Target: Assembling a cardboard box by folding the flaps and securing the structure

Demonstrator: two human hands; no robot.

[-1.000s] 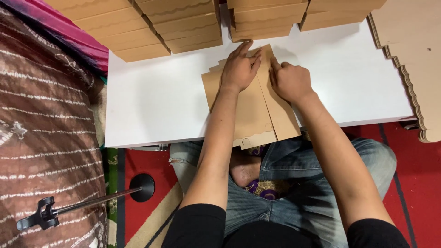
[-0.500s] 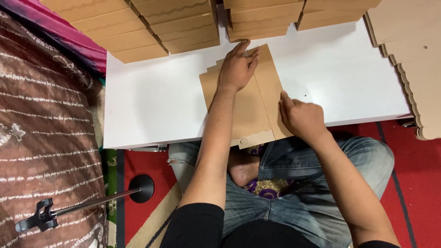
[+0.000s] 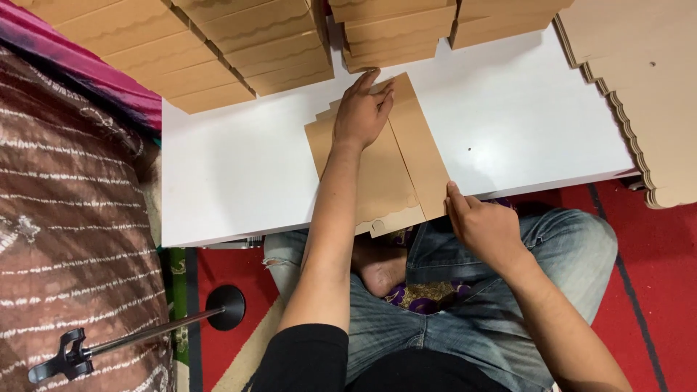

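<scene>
A flat brown paper envelope piece (image 3: 396, 170) with a scalloped lower edge lies on the white table (image 3: 239, 174), its near end hanging over the table's front edge. My left hand (image 3: 363, 109) presses flat on its far end, fingers spread. My right hand (image 3: 483, 229) sits at the near right corner of the folded side flap, thumb touching the flap's edge just past the table's edge.
Stacks of the same brown envelopes (image 3: 254, 43) line the table's far side. A pile of scalloped brown sheets (image 3: 639, 87) lies at the right. A patterned fabric (image 3: 72, 239) is on the left, a black stand (image 3: 145, 334) on the red floor.
My right hand has slid down the folded flap from its far end to the near corner by the table's edge. The left hand has stayed pressed on the far end.
</scene>
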